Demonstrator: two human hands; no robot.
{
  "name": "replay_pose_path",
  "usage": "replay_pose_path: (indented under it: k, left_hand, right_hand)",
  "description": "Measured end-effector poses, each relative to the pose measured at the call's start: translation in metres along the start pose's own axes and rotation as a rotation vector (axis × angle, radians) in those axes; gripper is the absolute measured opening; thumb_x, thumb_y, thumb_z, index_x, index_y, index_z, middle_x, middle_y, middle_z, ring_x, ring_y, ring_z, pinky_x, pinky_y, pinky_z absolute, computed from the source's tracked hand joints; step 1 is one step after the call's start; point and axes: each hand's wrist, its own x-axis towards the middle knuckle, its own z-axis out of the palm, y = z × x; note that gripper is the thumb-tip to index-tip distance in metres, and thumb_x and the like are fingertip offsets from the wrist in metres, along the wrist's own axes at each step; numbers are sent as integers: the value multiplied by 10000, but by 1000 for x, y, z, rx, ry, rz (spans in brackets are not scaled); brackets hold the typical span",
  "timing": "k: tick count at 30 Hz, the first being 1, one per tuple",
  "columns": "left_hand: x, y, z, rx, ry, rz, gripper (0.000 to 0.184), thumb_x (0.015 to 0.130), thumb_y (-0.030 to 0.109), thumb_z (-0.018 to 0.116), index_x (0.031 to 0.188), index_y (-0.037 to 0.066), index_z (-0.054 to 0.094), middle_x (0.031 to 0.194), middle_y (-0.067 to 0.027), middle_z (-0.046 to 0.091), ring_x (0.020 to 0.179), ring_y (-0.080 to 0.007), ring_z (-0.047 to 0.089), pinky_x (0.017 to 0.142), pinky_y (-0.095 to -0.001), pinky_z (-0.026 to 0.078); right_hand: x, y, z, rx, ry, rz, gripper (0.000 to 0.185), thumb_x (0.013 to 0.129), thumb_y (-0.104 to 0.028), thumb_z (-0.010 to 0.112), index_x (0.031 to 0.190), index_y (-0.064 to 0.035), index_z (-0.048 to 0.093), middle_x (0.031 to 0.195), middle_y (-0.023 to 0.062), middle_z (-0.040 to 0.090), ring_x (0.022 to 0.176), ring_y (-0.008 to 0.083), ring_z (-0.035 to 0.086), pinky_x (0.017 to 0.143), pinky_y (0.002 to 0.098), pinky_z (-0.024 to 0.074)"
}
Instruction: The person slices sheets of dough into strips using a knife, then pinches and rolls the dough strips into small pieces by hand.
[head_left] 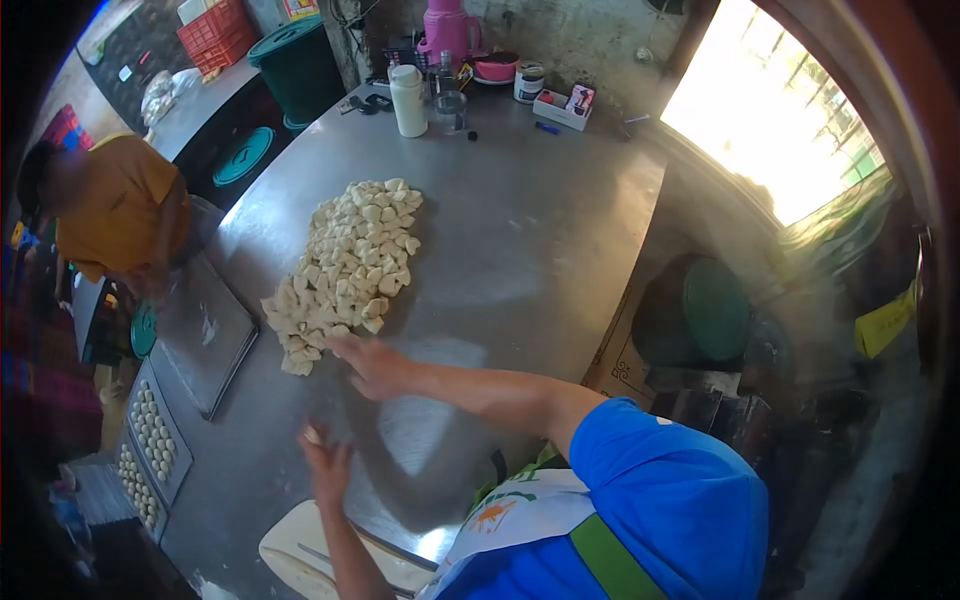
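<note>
On the metal table lies a large heap of cut dough pieces [355, 255], pale and lumpy. My right hand [372, 367] reaches across to the near end of this heap, fingers stretched out at its edge; whether they press on a piece is hard to make out. Closer to my body, my left hand [326, 462] hovers over bare metal, slightly blurred, its fingers apart. Below it, partly behind my left forearm, is a smooth cream-coloured slab [283, 548] with a thin dark strip across it.
Trays of small dough balls [155, 435] sit at the left edge beside a dark flat tray [205, 335]. A co-worker in an orange shirt [125, 205] stands there. A white bottle [408, 102], a pink flask [447, 30] and a small box [563, 110] line the back.
</note>
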Motion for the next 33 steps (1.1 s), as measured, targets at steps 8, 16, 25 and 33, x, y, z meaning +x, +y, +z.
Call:
replay_pose_path:
  k: [8, 16, 25, 33]
  left_hand:
    - [-197, -47, 84, 64, 159, -277, 667, 821, 6, 702, 1394, 30, 361, 1376, -141, 374, 1182, -293, 559, 883, -392, 549]
    - [-285, -35, 36, 677, 665, -384, 571, 763, 213, 772, 1194, -7, 468, 1163, -213, 522, 1059, -381, 572, 848, -477, 502]
    - [-331, -98, -22, 497, 764, -524, 387, 745, 159, 734, 1030, 8, 521, 939, -212, 584, 863, -387, 610, 759, -476, 511]
    - [-357, -44, -59, -209, 479, -294, 316, 797, 120, 753, 1057, 17, 606, 916, -116, 684, 810, -176, 672, 715, -328, 550]
  right_hand:
    - [-156, 32, 44, 137, -373, 116, 394, 832, -139, 629, 1209, -28, 610, 1107, 203, 651, 991, 385, 651, 859, 433, 530]
    - [-165, -48, 91, 238, -617, 63, 362, 888, -197, 655, 1192, -2, 648, 1018, 144, 696, 887, 228, 665, 803, 347, 536]
    - [-183, -139, 210, 322, -850, 265, 331, 923, -254, 659, 1142, -5, 664, 941, 80, 689, 838, 153, 637, 766, 311, 529]
    - [-186, -195, 290, 567, -862, 622, 246, 941, -290, 625, 927, -45, 622, 756, 58, 655, 690, 135, 612, 590, 300, 479]
